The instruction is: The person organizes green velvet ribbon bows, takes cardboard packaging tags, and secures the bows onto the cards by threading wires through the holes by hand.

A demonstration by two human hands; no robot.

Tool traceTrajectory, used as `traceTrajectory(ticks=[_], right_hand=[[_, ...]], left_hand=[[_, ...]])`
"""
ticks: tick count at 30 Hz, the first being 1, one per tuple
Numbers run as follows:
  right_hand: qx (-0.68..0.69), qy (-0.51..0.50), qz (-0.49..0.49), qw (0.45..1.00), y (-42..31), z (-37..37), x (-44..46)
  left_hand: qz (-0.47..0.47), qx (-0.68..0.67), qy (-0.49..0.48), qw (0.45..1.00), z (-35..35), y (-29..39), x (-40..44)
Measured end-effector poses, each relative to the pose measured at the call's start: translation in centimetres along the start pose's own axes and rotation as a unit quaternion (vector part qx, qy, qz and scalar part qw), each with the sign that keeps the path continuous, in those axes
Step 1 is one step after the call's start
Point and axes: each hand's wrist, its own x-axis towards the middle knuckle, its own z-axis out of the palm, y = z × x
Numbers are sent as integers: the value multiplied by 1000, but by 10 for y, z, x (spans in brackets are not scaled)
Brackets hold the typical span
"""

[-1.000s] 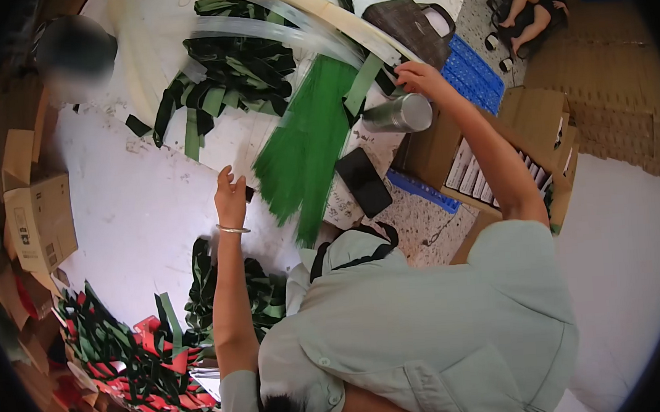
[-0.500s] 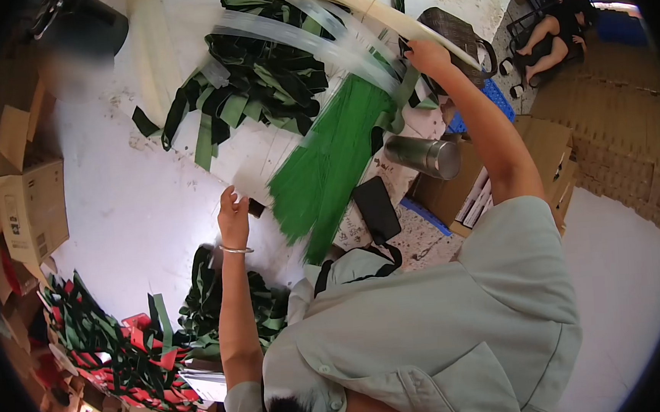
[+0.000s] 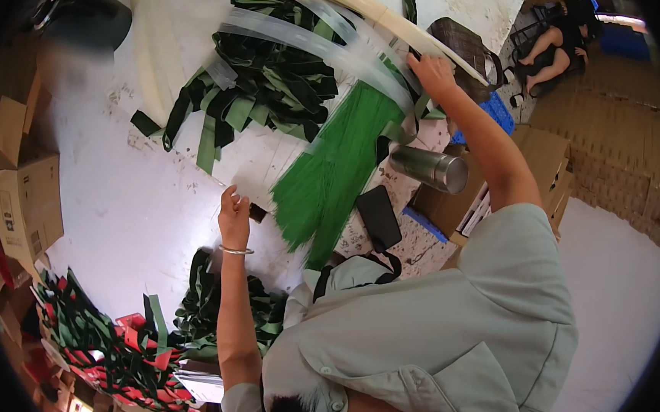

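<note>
My left hand [image 3: 233, 219], a bangle on its wrist, hovers over the white table with its fingers pinched together. Whatever lies between them is too small to make out. A small dark block [image 3: 257, 212] is just beside it. My right hand [image 3: 434, 78] has its fingers curled down at the upper end of a bundle of thin green strands [image 3: 335, 163], among dark ribbon ends; its fingertips are partly hidden. Clear plastic strips [image 3: 295, 34] cross the top of the bundle. Left of them is a heap of dark green ribbon strips [image 3: 276, 87].
A steel flask [image 3: 428, 168] and a black phone [image 3: 377, 218] lie near the table's right edge. A dark bag [image 3: 460, 40] is beyond my right hand. Cartons [image 3: 30, 204] stand at left, with red and green ribbons [image 3: 118, 343] below. Another person [image 3: 552, 49] sits at upper right.
The view has shifted slightly. My right hand has come a little down and to the right at the bundle's upper end. My left hand keeps nearly the same place and pinch.
</note>
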Motion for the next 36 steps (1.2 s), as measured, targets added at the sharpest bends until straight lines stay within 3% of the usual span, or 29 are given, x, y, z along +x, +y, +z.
traceTrajectory(ticks=[5,7,8,10,11,12,14,17,20,23,24,26,27,29,32,35,36], right_hand=[[-17,-44,-17,999,8,4,21],[74,-11,65,995,14,-13,20],[72,-8,62,995,17,-19,20],[284,92,149,943,23,-32,17],[379,129,125,908,31,-40,15],[377,133,126,908,34,-47,13],[662,63,191,722,38,-60,4],[825,104,224,508,28,-114,-5],[925,106,14,364,32,-168,-1],[921,75,8,383,20,-205,12],[944,30,-30,328,13,-210,19],[948,19,-37,315,-20,-245,19],[965,-23,-64,251,-38,-266,16],[961,-50,-104,250,-78,-306,8],[941,-103,-131,296,-130,-344,2],[937,-133,-187,263,-173,-375,-12],[934,-137,-208,255,-184,-382,-16]], left_hand=[[-5,0,6,1000,-5,-1,0],[12,4,11,1000,-9,-9,2],[12,2,15,1000,-12,-14,2],[7,6,45,999,-15,-10,0],[15,12,47,999,-18,-8,-2],[19,11,47,999,-19,-10,-2],[7,-43,36,998,-22,-12,-3],[4,-73,26,997,-25,13,-11],[11,-85,23,996,-27,30,-23],[53,-104,24,993,-31,45,-29],[59,-121,19,991,-33,61,-35],[82,-147,29,985,-39,82,-47],[95,-145,47,984,-43,98,-56],[137,-123,77,980,-52,141,-77],[248,-137,124,951,-63,195,-110],[291,-166,164,928,-80,222,-134],[255,-207,144,933,-85,224,-141]])
